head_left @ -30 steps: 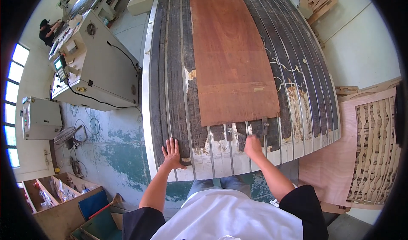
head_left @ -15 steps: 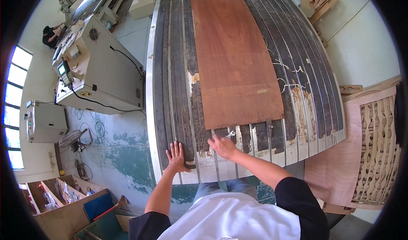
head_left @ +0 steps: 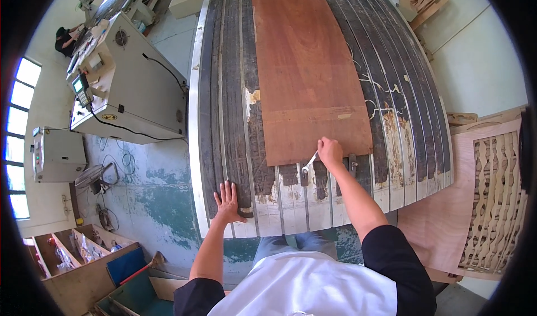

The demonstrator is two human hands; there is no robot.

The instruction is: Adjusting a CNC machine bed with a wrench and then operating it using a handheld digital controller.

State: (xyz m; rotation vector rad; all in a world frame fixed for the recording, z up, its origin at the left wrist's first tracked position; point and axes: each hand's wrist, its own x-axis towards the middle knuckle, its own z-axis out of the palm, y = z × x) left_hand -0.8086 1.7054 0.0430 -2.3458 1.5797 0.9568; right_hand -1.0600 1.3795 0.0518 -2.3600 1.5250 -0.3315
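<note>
The right hand [head_left: 330,152] is closed in a fist around the handle end of a silver wrench [head_left: 311,160], whose shaft slants out of the grip toward the person and to the left. Its head meets a small metal clamp [head_left: 305,178] just below and left of the grip; how far the jaw fits over the nut is too small to tell. The reddish-brown board [head_left: 313,81] stretches away beyond the fist, its near edge under the hand. A second clamp [head_left: 352,165] sits close by, right of the grip. Left of the grip and nearer the person, the left hand [head_left: 227,207] lies flat, fingers spread and holding nothing, on the slotted bed [head_left: 228,120].
</note>
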